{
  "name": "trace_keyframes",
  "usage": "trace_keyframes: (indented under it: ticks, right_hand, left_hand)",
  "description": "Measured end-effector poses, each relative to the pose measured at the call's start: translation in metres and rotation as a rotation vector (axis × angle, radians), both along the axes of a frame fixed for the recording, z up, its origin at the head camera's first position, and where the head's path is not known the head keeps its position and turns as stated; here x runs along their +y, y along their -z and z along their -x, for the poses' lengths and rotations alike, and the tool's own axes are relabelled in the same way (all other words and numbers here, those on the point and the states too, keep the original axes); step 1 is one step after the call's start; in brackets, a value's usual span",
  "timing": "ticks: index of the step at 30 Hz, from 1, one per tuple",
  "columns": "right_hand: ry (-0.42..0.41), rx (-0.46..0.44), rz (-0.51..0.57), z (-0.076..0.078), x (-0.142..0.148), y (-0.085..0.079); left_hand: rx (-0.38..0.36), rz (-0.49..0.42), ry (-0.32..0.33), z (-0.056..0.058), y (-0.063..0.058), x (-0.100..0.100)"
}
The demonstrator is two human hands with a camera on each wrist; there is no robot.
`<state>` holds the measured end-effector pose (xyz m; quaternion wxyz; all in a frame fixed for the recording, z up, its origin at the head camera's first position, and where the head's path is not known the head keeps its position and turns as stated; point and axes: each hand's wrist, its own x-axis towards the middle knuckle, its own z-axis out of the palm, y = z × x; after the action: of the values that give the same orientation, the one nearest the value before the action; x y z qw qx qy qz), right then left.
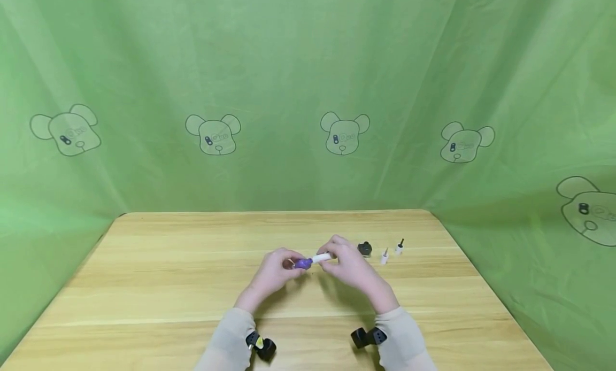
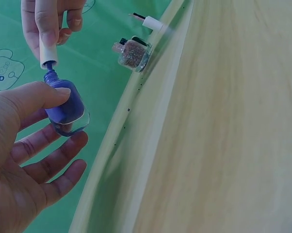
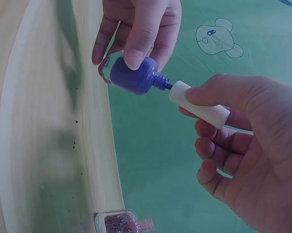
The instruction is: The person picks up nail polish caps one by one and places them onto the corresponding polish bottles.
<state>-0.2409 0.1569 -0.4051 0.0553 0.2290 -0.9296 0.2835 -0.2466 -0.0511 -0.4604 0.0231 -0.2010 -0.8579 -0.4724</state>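
Sleeves, light (image 1: 230, 332), one pair; a black camera (image 1: 266, 349) at each wrist.

Left hand (image 1: 277, 270): thumb and fingers pinching a purple nail polish bottle (image 1: 303, 263), the remaining fingers loosely spread. Bottle of clear glass, thick-based, tilted, held over the surface (image 1: 168, 285), its threaded neck toward the right hand (image 1: 347, 263).

Right hand: thumb and fingers pinching a white cap (image 3: 200, 104), the other fingers loosely bent. Cap lifted off the neck; a dark brush stem (image 3: 168, 86) bridges the gap.

Dark specks (image 3: 76, 121), scattered on the surface.

Glitter nail polish bottle (image 2: 134, 54), pinkish, uncapped; dark nail polish bottle (image 1: 364, 248) just beside it.

Brush caps, white, two: one with brownish brush (image 1: 384, 257), one with black brush (image 1: 399, 247), both standing bristles up, beyond the right hand.

Green curtain (image 1: 279, 173), printed with bear heads, behind the surface.
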Motion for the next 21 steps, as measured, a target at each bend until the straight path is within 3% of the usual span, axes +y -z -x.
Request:
trace_keyframes:
  ticks: [15, 21]
  right_hand:
    - [-0.008, 0.044, -0.009, -0.0013, -0.0050, 0.0020]
    - [-0.048, 0.049, -0.033, -0.0020, -0.0048, 0.0020]
  left_hand:
    - [0.006, 0.013, 0.019, -0.0019, 0.0004, 0.0046]
    - [0.009, 0.021, 0.033, -0.0021, 0.0016, 0.0056]
